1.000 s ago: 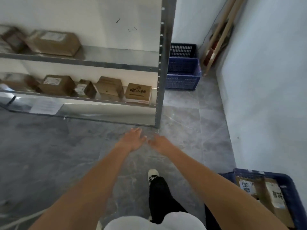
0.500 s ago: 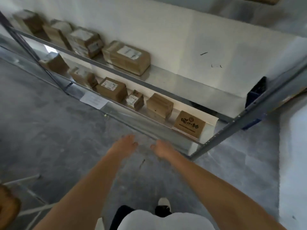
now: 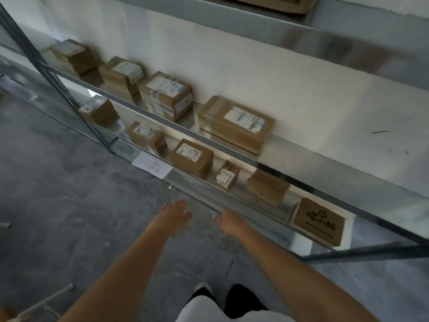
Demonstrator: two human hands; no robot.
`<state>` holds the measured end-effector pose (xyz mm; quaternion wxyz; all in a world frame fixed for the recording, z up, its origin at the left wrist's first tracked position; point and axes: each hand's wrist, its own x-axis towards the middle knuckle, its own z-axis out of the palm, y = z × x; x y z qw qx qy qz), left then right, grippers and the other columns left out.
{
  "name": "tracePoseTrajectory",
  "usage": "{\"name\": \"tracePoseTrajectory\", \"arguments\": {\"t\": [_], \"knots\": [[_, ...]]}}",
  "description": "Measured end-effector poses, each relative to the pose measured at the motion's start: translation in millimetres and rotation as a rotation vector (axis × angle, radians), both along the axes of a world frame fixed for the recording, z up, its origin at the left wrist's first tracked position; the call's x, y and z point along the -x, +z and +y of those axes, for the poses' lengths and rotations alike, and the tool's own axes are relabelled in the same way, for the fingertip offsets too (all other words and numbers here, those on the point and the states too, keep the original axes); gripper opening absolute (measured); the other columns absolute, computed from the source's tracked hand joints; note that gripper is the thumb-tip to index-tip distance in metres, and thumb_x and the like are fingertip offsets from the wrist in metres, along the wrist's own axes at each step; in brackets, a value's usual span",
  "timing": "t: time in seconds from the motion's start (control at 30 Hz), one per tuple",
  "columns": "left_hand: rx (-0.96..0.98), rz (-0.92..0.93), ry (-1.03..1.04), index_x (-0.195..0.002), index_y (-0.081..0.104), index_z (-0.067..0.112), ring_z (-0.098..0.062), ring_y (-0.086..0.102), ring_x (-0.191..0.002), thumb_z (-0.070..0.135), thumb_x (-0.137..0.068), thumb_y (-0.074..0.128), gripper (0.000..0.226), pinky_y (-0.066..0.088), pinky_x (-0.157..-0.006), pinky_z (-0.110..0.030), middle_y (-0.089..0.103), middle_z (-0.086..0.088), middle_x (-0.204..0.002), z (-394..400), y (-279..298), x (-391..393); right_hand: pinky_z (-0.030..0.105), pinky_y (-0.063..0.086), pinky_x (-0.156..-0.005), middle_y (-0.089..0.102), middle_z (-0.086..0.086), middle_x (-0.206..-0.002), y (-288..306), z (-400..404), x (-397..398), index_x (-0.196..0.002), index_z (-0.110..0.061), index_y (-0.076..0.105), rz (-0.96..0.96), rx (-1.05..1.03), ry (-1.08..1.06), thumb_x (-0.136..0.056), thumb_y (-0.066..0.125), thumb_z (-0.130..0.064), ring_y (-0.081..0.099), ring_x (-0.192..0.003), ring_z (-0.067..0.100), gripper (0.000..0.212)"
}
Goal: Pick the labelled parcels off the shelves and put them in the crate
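Observation:
Several brown cardboard parcels sit on a metal rack. On the middle shelf (image 3: 301, 156) lies a large flat parcel with a white barcode label (image 3: 236, 124), with a taped labelled parcel (image 3: 166, 96) to its left. On the lower shelf stand a labelled box (image 3: 191, 158), a small labelled box (image 3: 228, 174), a plain box (image 3: 268, 187) and a printed box (image 3: 318, 221). My left hand (image 3: 175, 216) and my right hand (image 3: 228, 223) reach forward, open and empty, just short of the lower shelf's front edge. No crate is in view.
A dark rack upright (image 3: 53, 75) slants across the left. A paper sheet (image 3: 152, 164) hangs on the lower shelf's front rail. Grey tiled floor (image 3: 69, 205) spreads in front. An upper shelf (image 3: 278, 26) runs overhead. My feet show at the bottom.
The view has swung left from the rack's end and the blue crates onto the shelves, and closer. Both hands stay stretched forward, open and empty.

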<state>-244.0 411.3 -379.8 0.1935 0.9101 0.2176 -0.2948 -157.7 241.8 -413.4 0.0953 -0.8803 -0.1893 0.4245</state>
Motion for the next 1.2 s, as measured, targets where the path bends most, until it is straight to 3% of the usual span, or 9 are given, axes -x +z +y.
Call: {"name": "tracePoseTrajectory", "arguments": {"t": [0.13,0.4,0.57,0.73,1.0,1.2], "knots": [[0.011,-0.008,0.068,-0.144,0.038,0.011,-0.034,0.040,-0.134,0.037,-0.098,0.043,0.053,0.032,-0.111,-0.039,0.041,-0.013,-0.148,75.0,1.3,-5.7,0.038,0.039,-0.103,0.048,0.023,-0.141,8.5,69.2,-6.0,-0.138,0.001,0.045,0.006,-0.017,-0.001,-0.103,0.037,-0.043,0.047,-0.129,0.036,0.057],[0.050,-0.015,0.112,-0.148,0.030,0.013,-0.031,0.032,-0.141,0.036,-0.101,0.039,0.054,0.023,-0.115,-0.037,0.031,-0.010,-0.154,201.3,-9.6,-26.8,0.040,0.034,-0.111,0.041,0.024,-0.147,-9.5,200.1,-39.8,-0.143,0.003,0.039,0.064,-0.025,-0.022,-0.103,0.037,-0.042,0.040,-0.137,0.036,0.060],[0.011,-0.036,0.122,-0.152,0.024,0.013,-0.027,0.025,-0.145,0.037,-0.102,0.035,0.056,0.017,-0.118,-0.039,0.025,-0.008,-0.158,301.7,-9.7,-44.2,0.034,0.022,-0.116,0.026,0.022,-0.156,-43.4,270.6,-59.2,-0.150,0.003,0.024,0.086,0.010,-0.053,-0.103,0.038,-0.041,0.027,-0.145,0.031,0.066],[0.051,-0.008,0.212,-0.151,0.025,0.013,-0.028,0.033,-0.141,0.039,-0.103,0.035,0.056,0.025,-0.114,-0.036,0.029,-0.010,-0.156,389.1,-17.2,-41.9,0.031,0.032,-0.108,0.042,0.025,-0.147,-58.9,332.0,-62.8,-0.141,0.006,0.042,0.134,0.080,-0.094,-0.105,0.031,-0.040,0.040,-0.138,0.032,0.059],[0.239,0.039,0.485,-0.149,0.031,0.008,-0.028,0.033,-0.141,0.033,-0.102,0.040,0.053,0.024,-0.113,-0.033,0.033,-0.014,-0.154,498.8,-74.0,-51.6,0.036,0.029,-0.112,0.034,0.023,-0.153,-82.1,450.4,-89.8,-0.147,0.003,0.034,0.158,-0.020,-0.370,-0.103,0.038,-0.041,0.033,-0.142,0.033,0.062],[0.275,0.070,0.499,-0.147,0.035,0.007,-0.030,0.034,-0.140,0.032,-0.102,0.042,0.052,0.025,-0.112,-0.031,0.036,-0.016,-0.152,585.4,-129.0,-78.1,0.036,0.039,-0.100,0.053,0.023,-0.136,-131.5,517.0,-122.0,-0.133,0.000,0.053,0.087,-0.109,-0.666,-0.102,0.041,-0.036,0.050,-0.125,0.035,0.048]]}}
